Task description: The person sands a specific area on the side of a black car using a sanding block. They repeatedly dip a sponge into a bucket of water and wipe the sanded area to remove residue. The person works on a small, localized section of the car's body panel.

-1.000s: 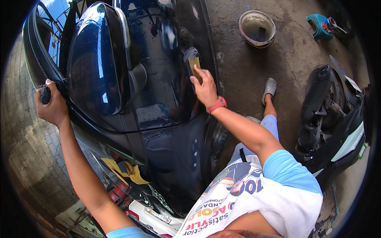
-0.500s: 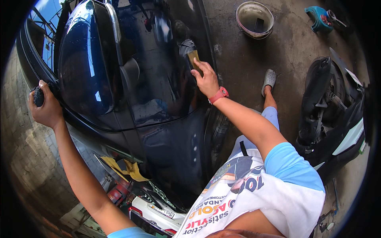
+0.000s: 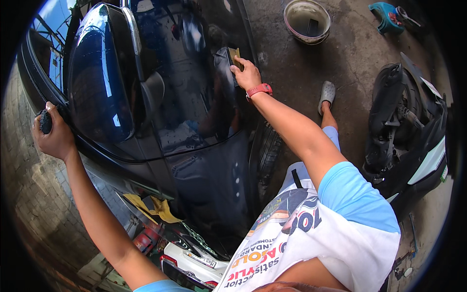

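Observation:
My right hand presses a yellowish sanding pad against the lower side of a dark blue car. Its fingers are closed on the pad, and the paint around it looks wet. Over at the far left, my left hand is wrapped round a black, wet-looking sponge or cloth beside the car's roof edge. Between the hands lie the car's side window and a door handle or mirror-like dark piece.
A round bucket holding water and a dark block stands beyond my right hand. Dismantled black motorcycle parts are at the right, near a teal plastic piece. A yellow cloth and a white car appear at the lower left.
My right hand has slid the pad a short way farther from me along the car panel. My left hand stays at the roof edge with the black sponge or cloth.

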`<state>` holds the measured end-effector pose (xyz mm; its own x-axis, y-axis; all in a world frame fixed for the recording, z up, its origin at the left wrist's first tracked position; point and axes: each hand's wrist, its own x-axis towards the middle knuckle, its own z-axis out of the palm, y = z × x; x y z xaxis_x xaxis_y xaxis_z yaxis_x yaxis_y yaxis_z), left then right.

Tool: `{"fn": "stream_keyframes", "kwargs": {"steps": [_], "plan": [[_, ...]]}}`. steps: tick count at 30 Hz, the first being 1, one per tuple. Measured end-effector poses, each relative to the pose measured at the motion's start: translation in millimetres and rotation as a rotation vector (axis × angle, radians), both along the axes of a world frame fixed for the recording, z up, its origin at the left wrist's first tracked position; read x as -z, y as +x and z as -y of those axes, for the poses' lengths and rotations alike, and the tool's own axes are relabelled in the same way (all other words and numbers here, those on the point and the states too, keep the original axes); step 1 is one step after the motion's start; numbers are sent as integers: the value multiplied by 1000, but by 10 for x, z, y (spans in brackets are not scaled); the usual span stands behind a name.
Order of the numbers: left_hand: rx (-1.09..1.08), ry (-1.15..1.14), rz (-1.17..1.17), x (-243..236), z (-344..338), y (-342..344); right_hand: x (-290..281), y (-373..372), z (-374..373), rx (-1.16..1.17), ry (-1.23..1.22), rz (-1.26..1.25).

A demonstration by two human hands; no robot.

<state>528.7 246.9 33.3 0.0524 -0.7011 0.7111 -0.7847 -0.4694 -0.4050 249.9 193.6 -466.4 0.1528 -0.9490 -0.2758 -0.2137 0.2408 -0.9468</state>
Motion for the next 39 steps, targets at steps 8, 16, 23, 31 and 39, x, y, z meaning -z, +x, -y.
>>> {"fn": "stream_keyframes", "kwargs": {"steps": [8,16,23,31,39], "plan": [[-20,-78,-84,26,-137,-67,-98,-110,-476,-13,-225,164],[-36,-95,-119,21,-172,-51,-499,-141,-625,-63,-216,173],[14,-51,-44,11,-20,-39,-116,-35,-60,-4,34,-14],[-39,-79,-94,50,-59,-101,-87,-118,-409,-14,-145,134],[-113,-89,-66,-4,-175,-23,-479,-199,-650,-64,-229,162]]}}
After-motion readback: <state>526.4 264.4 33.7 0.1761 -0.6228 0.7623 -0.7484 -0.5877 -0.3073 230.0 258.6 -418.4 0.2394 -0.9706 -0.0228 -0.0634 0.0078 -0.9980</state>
